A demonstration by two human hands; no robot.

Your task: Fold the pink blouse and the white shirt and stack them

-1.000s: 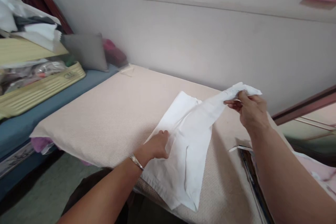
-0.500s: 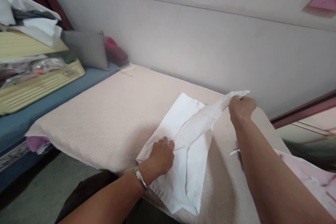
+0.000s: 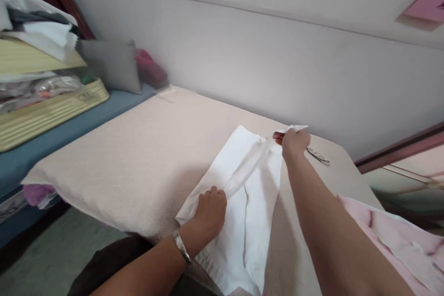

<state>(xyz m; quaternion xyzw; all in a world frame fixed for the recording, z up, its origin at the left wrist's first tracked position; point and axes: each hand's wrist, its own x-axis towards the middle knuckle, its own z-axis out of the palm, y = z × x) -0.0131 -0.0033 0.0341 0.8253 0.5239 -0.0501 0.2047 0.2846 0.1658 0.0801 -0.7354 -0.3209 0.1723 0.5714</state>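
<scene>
A white folded cloth piece (image 3: 258,212), perhaps a garment, lies on the beige textured cover in front of me. My left hand (image 3: 210,210), with a silver bangle on the wrist, rests on its left part, fingers curled onto the fabric. My right hand (image 3: 294,143) is closed on a narrow strip of the same white cloth at the far right. Between both hands the strip is stretched in a slanting line. Just right of the right hand lies a thin metal object with loops (image 3: 319,156), which I cannot identify surely.
Pink patterned fabric (image 3: 391,240) lies at the lower right. At the left, a blue surface bears a yellow ribbed panel (image 3: 52,113), plastic-wrapped items and a grey cushion (image 3: 111,64). A pale wall (image 3: 243,55) runs along the far side.
My right hand has moved left and slightly lower, still gripping the white strip, which now lies closer to the cloth. The looped metal object has come into sight. My left hand has barely shifted.
</scene>
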